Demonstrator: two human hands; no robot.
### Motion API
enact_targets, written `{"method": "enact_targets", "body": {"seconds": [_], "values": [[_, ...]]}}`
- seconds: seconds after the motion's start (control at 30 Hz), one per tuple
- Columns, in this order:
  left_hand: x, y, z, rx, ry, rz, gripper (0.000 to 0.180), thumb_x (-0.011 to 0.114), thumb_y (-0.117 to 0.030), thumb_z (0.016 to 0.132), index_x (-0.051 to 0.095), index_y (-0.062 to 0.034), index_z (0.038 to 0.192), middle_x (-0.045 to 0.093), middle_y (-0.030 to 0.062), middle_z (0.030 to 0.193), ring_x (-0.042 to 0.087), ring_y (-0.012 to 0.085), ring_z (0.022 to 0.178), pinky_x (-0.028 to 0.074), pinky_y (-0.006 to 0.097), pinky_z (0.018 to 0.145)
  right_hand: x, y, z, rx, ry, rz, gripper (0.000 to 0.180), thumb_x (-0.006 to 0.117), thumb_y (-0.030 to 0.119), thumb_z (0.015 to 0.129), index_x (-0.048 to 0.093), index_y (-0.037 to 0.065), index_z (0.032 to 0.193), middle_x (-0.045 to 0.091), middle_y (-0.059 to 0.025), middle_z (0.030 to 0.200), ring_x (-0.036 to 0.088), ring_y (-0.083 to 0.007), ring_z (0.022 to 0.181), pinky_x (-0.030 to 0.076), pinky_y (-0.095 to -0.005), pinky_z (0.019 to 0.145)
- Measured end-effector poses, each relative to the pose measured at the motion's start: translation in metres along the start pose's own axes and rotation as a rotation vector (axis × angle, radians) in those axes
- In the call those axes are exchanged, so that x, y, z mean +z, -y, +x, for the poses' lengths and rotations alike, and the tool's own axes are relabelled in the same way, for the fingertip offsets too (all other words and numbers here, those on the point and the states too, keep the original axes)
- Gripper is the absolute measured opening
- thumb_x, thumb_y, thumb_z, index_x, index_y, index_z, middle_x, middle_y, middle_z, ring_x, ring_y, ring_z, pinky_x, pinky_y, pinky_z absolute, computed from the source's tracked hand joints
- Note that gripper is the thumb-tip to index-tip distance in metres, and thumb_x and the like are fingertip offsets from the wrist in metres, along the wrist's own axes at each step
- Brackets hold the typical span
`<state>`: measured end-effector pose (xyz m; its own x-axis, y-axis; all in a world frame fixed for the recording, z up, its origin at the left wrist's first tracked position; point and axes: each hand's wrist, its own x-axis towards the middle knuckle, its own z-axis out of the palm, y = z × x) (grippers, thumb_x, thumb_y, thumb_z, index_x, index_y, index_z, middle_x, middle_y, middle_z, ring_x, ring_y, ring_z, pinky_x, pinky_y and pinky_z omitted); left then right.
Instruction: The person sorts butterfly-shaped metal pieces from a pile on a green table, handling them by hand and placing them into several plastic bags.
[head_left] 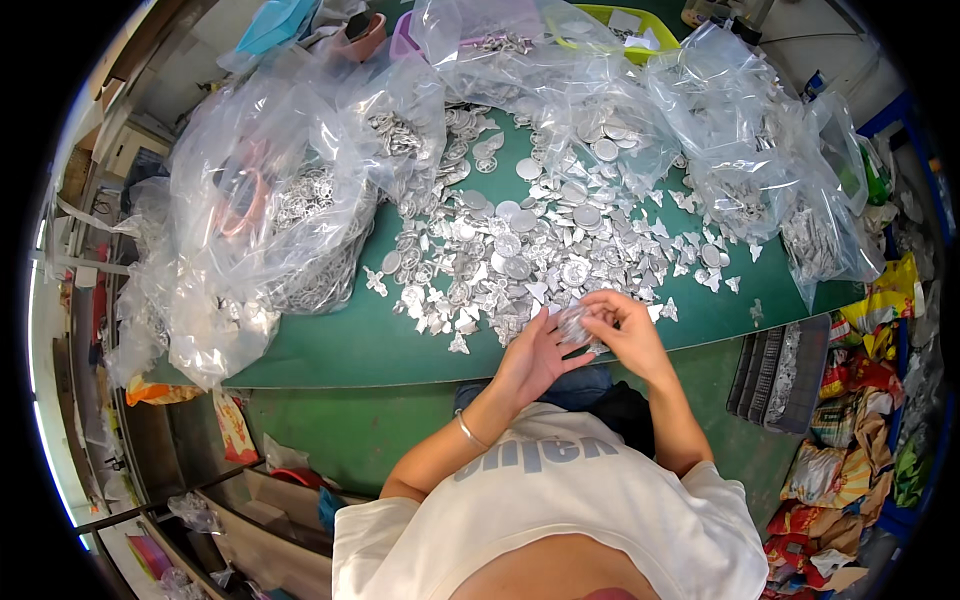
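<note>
Both my hands meet at the near edge of the table, over a small, clear, shiny piece that looks like a plastic bag [573, 323]. My left hand [535, 358] is turned palm up with its fingers partly spread, and the small bag rests between its thumb and fingers. From the right, my right hand [622, 326] pinches the bag with its thumb and curled fingers. Whether anything lies inside the bag is too small to tell. Just beyond my hands spreads a heap of silver-grey metal pieces [510, 245], with round discs and small winged or figure-like shapes among them.
Large clear bags of metal parts stand on the green table [310, 350], with a bulky bag [270, 200] at left and another bag [740, 130] at right. Behind are a yellow-green basket [655, 25] and a blue container [275, 25]. A dark crate [780, 375] sits below the right edge.
</note>
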<state>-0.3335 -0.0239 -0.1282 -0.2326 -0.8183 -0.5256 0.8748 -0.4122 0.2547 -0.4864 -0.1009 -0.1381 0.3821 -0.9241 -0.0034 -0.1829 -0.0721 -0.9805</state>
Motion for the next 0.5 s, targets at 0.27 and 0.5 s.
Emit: {"method": "enact_targets", "body": {"seconds": [0.27,0.5], "values": [[-0.012,0.01,0.0,0.005,0.049,0.148,0.034,0.048,-0.019,0.093,0.05,0.005,0.117,0.06,0.013,0.106,0.059,0.0212,0.1,0.05,0.032,0.086,-0.011,-0.004,0.051,-0.347,-0.28,-0.946,0.025,0.069,0.011,0.072,0.06,0.001,0.093,0.054,-0.0115,0.089,0.047,-0.0294,0.089,0.037,-0.0388,0.077],[-0.008,0.007,-0.003,0.072,-0.003,-0.006,0.032,0.049,-0.017,0.092,0.05,0.0025,0.118,0.059,0.0113,0.108,0.057,0.0235,0.104,0.049,0.032,0.088,-0.005,0.01,0.033,-0.055,-0.095,-0.354,0.019,0.07,0.01,0.071,0.059,0.001,0.083,0.056,-0.0073,0.075,0.051,-0.0231,0.074,0.041,-0.0339,0.066]]}}
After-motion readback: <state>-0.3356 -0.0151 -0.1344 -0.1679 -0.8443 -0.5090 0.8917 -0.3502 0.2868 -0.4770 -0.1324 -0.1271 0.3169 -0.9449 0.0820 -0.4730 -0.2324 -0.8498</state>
